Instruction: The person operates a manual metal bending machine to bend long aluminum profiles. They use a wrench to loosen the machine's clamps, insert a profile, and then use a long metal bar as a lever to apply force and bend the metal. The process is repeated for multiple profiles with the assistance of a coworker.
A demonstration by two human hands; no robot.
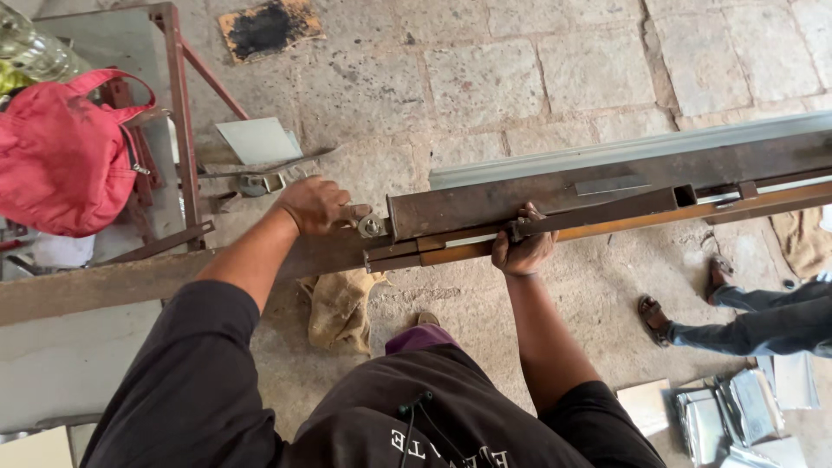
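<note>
At frame centre, the right hand [523, 251] has its fingers wrapped around the rusty metal bar [598, 217]; the left hand [316, 204] seemingly grips its end knob [371, 226].

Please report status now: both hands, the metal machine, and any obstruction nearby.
Left hand on end knob of rusty bending machine. Right hand grips its front bar. Another person's feet nearby.

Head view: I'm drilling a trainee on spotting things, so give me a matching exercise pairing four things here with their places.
Things:
1. left hand
2. right hand
3. red bag
4. burlap cloth

Places:
A. on the floor under the metal bar
B. hanging at the far left
C. at the bolt on the bar's end
D. gripping the bar's lower edge

Pairs: 1-C, 2-D, 3-B, 4-A
</note>
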